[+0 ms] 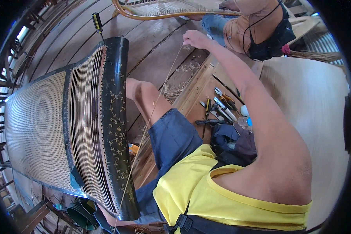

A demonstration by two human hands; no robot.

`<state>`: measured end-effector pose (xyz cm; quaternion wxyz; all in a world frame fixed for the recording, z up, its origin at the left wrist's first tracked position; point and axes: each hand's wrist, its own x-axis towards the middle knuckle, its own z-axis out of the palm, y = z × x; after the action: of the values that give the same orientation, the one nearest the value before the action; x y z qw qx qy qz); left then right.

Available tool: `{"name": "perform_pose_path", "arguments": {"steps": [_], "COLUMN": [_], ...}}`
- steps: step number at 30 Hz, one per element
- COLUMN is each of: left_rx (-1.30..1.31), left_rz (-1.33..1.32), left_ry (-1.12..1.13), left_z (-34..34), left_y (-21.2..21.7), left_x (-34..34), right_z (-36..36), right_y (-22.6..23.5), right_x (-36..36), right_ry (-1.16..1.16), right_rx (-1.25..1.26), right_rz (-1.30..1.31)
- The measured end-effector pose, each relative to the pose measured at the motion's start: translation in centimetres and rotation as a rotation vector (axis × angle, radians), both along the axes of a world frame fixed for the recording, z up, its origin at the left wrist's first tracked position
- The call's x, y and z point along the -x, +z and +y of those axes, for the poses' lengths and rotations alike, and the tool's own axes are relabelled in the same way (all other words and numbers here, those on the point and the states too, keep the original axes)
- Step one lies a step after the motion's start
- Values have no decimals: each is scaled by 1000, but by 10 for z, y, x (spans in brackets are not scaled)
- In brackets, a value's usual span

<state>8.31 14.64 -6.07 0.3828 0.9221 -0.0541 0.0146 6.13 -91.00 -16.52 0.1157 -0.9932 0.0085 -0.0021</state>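
Note:
My right hand (pixel 195 39) reaches far out, its fingers closed on a thin, pale cane strand (pixel 155 104). The strand slants down across my thigh and over the dark end rail to the bottom of the view. To the left, a long black frame with a painted gold flower pattern (pixel 117 134) rests across my legs. Finished woven cane (pixel 35 124) fills much of it. Nearer the painted rail, parallel strands (pixel 84 121) are strung between rows of holes. A yellow-and-black screwdriver (pixel 97 22) stands upright at the frame's far corner. My left hand is not visible.
Pliers (pixel 224 94), another screwdriver (pixel 208 108) and several other tools lie right of my leg, near a clear bottle (pixel 244 121). A person (pixel 238 33) sits at the upper right by another caned frame (pixel 160 16). A dark green bucket (pixel 82 215) stands lower left.

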Motion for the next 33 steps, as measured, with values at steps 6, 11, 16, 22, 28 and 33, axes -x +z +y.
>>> {"name": "perform_pose_path", "arguments": {"steps": [6, 11, 16, 22, 28, 33], "left_rx": [135, 257, 375, 546, 374, 73], "left_rz": [8, 34, 38, 43, -103, -549], "left_ry": [-15, -47, -60, -95, -358, -743], "left_z": [-24, -68, -117, -205, -395, -620], "left_y": [22, 28, 40, 47, 71, -14], "left_x": [9, 4, 6, 6, 12, 6], "right_z": [4, 17, 53, 116, 137, 120], "right_y": [-14, -19, 9, 88, 144, 153], "right_x": [-1, 7, 13, 57, 95, 105], "right_ry": [-115, -312, -195, 9, 109, 111], "right_rx": [78, 94, 109, 61, 46, 84], "right_rz": [-171, -314, -430, -362, -279, -278]}}
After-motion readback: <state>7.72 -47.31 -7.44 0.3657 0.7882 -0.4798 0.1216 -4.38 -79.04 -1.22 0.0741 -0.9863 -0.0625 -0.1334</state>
